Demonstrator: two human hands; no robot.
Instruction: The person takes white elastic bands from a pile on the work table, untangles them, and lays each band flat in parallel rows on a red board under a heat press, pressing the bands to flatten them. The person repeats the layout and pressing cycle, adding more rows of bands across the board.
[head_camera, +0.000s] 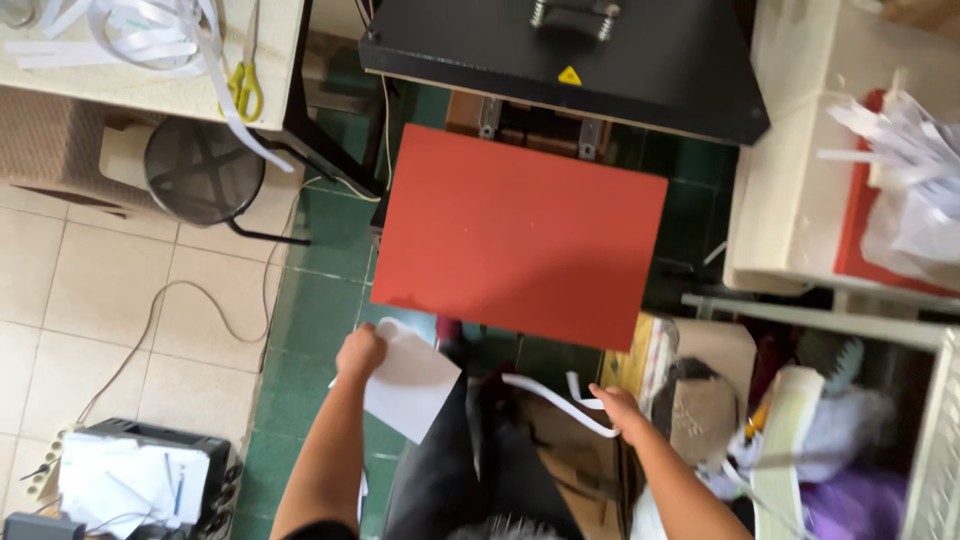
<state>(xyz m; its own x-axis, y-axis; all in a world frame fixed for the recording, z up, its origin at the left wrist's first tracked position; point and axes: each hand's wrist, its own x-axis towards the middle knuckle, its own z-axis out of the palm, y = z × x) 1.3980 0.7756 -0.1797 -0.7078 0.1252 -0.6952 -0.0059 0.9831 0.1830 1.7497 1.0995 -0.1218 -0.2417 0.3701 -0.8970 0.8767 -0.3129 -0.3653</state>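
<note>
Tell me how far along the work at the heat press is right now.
Done: the red pad of the heat press lies bare, with the black upper plate swung back.
In hand: the left hand grips a white sheet below the pad's near edge; the right hand holds a curled white paper strip.
Left: nothing is laid on the pad yet.

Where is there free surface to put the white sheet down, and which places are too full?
The red pad under the black press plate is bare all over. The left hand holds the white sheet at its near edge. Crowded: the table at top left with paper strips and scissors, and the right-hand shelf with scraps.
</note>
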